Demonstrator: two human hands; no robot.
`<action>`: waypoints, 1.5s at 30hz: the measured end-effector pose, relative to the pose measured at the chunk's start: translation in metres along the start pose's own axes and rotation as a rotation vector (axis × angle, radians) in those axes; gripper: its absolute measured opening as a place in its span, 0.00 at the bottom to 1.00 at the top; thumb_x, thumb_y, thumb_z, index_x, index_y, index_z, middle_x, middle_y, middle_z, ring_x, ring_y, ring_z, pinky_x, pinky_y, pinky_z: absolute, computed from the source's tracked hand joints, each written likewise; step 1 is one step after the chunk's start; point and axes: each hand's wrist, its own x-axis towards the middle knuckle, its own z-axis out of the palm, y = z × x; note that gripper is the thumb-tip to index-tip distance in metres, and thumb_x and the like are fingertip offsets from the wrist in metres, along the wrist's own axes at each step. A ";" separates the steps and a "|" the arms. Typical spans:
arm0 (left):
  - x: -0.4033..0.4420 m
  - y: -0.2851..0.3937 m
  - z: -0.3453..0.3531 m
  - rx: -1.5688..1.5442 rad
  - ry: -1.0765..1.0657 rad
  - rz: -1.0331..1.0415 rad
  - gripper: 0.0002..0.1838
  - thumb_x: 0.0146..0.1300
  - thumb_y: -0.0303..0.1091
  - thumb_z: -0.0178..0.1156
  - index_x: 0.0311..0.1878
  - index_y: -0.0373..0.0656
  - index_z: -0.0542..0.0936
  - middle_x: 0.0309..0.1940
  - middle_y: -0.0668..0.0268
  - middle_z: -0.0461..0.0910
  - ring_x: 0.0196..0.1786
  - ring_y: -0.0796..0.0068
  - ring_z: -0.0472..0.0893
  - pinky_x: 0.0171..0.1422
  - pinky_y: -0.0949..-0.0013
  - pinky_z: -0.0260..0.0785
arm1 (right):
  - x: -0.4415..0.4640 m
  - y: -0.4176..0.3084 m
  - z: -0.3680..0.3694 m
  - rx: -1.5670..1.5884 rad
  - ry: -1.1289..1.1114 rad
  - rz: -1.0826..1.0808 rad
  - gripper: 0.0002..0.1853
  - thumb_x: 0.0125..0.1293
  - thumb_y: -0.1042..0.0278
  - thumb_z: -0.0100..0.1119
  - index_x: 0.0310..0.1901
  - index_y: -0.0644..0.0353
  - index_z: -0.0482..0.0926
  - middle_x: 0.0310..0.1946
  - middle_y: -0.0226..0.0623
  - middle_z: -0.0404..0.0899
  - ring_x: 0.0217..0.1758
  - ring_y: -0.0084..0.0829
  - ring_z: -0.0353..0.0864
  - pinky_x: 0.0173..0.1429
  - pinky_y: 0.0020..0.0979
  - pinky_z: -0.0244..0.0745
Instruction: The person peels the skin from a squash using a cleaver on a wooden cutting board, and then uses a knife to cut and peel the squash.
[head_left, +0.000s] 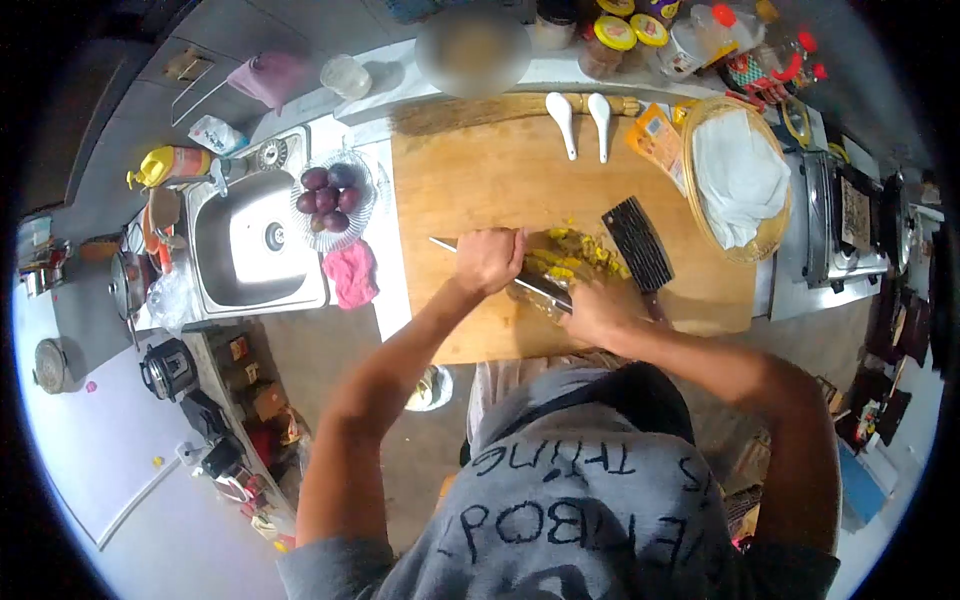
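My left hand (490, 260) is closed in a fist around the handle of a long knife (543, 288); its pale handle end sticks out to the left, and the blade slants down toward my right hand. My right hand (605, 308) is curled over chopped yellow food (575, 255), close to the blade. Its fingertips are hidden, so I cannot tell what they grip. The yellow pieces lie in a heap on the wooden cutting board (460, 180). Just right of the heap lies a cleaver (638, 243) with a dark, ridged-looking blade, its handle partly behind my right forearm.
Two white spoons (601, 125) lie at the board's back edge. A basket (752, 240) with a white cloth (740, 175) stands right, beside an orange packet (657, 145). Left are a glass bowl (345, 238) of dark round fruit, a pink cloth (349, 275) and a sink (208, 265).
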 end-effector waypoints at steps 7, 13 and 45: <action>0.005 0.006 -0.013 -0.039 -0.026 -0.011 0.21 0.69 0.44 0.45 0.28 0.43 0.81 0.23 0.52 0.79 0.27 0.48 0.79 0.34 0.51 0.73 | -0.007 0.017 -0.006 0.022 -0.017 -0.180 0.28 0.59 0.52 0.57 0.47 0.74 0.75 0.30 0.60 0.80 0.37 0.55 0.82 0.45 0.47 0.78; 0.012 0.008 -0.013 -0.068 -0.070 -0.035 0.20 0.70 0.44 0.46 0.31 0.41 0.80 0.24 0.51 0.80 0.27 0.47 0.79 0.33 0.50 0.73 | -0.011 0.022 -0.001 -0.089 0.150 -0.199 0.27 0.67 0.47 0.51 0.46 0.71 0.72 0.20 0.58 0.78 0.27 0.56 0.81 0.34 0.52 0.75; -0.038 0.016 0.011 -0.103 0.350 0.008 0.14 0.67 0.37 0.48 0.49 0.42 0.76 0.50 0.55 0.76 0.56 0.52 0.73 0.58 0.53 0.67 | -0.022 0.054 0.040 -0.371 0.425 -0.451 0.26 0.66 0.44 0.53 0.41 0.67 0.74 0.13 0.44 0.76 0.16 0.44 0.79 0.19 0.39 0.74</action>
